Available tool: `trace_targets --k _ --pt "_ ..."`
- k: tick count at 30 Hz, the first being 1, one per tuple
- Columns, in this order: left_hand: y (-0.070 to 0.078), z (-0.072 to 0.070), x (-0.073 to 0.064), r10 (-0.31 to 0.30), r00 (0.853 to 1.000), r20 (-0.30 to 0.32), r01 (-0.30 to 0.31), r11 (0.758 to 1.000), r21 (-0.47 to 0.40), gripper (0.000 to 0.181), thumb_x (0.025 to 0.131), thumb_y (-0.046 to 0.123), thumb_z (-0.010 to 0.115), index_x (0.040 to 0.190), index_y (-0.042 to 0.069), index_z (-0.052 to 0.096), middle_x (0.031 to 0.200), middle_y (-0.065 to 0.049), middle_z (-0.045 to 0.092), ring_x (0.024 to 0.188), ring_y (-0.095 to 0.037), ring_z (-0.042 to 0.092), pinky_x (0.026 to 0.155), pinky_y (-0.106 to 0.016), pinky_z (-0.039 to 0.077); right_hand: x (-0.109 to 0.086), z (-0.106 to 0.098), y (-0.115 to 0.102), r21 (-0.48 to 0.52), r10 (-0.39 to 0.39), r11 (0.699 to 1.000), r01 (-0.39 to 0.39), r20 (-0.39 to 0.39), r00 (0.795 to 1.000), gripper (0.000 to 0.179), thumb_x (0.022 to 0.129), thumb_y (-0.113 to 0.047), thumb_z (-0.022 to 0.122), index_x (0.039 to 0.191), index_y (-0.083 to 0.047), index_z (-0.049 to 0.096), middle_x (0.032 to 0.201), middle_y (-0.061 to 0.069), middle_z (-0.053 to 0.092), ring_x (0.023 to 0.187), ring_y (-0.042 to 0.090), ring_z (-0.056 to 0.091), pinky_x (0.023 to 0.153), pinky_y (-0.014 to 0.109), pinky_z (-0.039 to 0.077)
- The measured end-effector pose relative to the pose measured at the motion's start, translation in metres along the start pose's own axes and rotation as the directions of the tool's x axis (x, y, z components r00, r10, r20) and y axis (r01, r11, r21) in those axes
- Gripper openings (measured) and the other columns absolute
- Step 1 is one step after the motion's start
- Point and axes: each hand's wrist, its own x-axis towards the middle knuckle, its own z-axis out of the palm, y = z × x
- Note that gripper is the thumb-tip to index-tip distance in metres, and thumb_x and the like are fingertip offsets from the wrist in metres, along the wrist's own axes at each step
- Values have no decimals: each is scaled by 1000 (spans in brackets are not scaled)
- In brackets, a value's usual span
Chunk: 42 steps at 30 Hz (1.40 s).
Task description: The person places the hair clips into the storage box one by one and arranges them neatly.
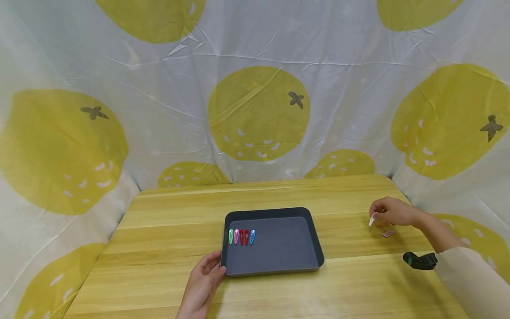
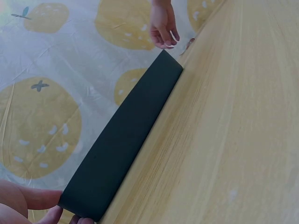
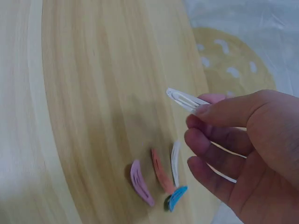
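My right hand (image 1: 394, 212) pinches a white snap hair clip (image 3: 186, 100) between thumb and forefinger, above the table on the right. Below it lie loose clips: a pink one (image 3: 140, 183), an orange one (image 3: 161, 171), another white one (image 3: 175, 163) and a blue one (image 3: 177, 198). Something dark shows under the blue clip. My left hand (image 1: 204, 281) grips the near left corner of a dark grey tray (image 1: 279, 266). Along the tray's left side stand a green clip (image 1: 231, 237), a pink clip (image 1: 236, 236), two red clips (image 1: 241, 237) and a blue clip (image 1: 253, 237) in a row.
The wooden table (image 1: 167, 239) reaches back to a white cloth (image 1: 175, 106) printed with yellow fruit, which also hangs at both sides. A black device (image 1: 420, 261) sits at my right wrist by the sleeve (image 1: 470, 274).
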Motion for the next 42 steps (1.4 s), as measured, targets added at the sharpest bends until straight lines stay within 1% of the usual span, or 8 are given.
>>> trace_targets --k 6,9,13,18,22,28,36,42 --pt "0 0 0 0 1000 -2 0 1000 1 58 97 -11 56 151 -12 34 152 -35 35 143 -43 36 109 -41 47 15 3 -18 -125 -29 992 21 -66 997 8 102 -2 60 97 -6 66 83 2 64 67 12 51 61 28 44" --pt "0 1 0 3 1000 -2 -3 1000 3 58 97 -11 56 151 -12 35 152 -35 36 142 -42 37 108 -40 48 23 5 -26 -131 -26 991 12 -102 994 7 101 -3 61 99 -6 67 86 3 66 66 13 51 61 29 44" --pt "-1 1 0 6 1000 -3 -6 1000 4 58 97 -11 56 150 -12 35 152 -35 37 141 -42 38 107 -40 48 33 10 -35 -103 -47 994 35 -109 993 7 101 -1 62 102 -2 68 85 4 65 63 12 45 60 29 41" --pt "-2 1 1 6 1000 -3 -6 1000 8 58 97 -11 57 150 -12 35 152 -35 37 141 -42 38 108 -41 48 43 15 -50 -97 -66 994 59 -70 995 12 101 -2 60 105 0 71 87 4 67 66 13 42 61 30 38" --pt "-2 1 0 6 1000 -6 -6 1000 8 58 96 -11 57 150 -11 36 152 -34 38 140 -41 39 106 -39 49 53 19 -62 -122 -75 990 70 -42 996 13 102 -4 60 107 -2 71 88 2 67 68 14 45 63 31 41" --pt "-1 0 1 0 1000 -9 0 1000 2 58 97 -11 57 151 -11 36 152 -34 37 141 -41 39 107 -40 48 72 26 -82 -159 -129 979 127 -4 992 11 101 -4 63 108 -5 71 82 -1 60 69 14 48 64 32 43" --pt "-1 0 1 -5 1000 -10 5 1000 2 58 97 -12 56 151 -11 35 152 -35 36 142 -42 38 110 -44 46 96 39 -112 -152 -227 960 236 73 971 13 103 -4 60 108 -6 71 81 -1 60 67 12 46 65 32 44" --pt "0 0 1 -3 1000 -10 3 1000 2 58 97 -11 56 151 -11 36 152 -35 37 142 -42 38 110 -45 45 112 52 -124 -156 -284 942 297 101 953 13 103 -3 60 108 -5 72 83 5 63 66 10 47 65 31 45"
